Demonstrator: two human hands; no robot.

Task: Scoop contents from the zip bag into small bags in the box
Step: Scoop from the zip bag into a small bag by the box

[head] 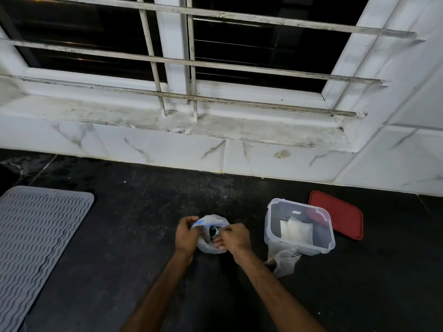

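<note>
Grip matters: left hand (186, 233) and right hand (233, 238) each pinch the zip bag (217, 219) rim; best spread evenly, upright, left of the box (297, 246).

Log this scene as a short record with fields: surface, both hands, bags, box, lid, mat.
surface: dark counter
zip bag: on the counter, mouth open, between both hands
left hand: grips the zip bag's left edge
right hand: pinches its right edge
box: clear, open, right of the zip bag
small bags: white, inside the box
lid: red, flat on the counter behind the box
loose bag: clear, in front of the box
mat: grey, ribbed, far left
</note>
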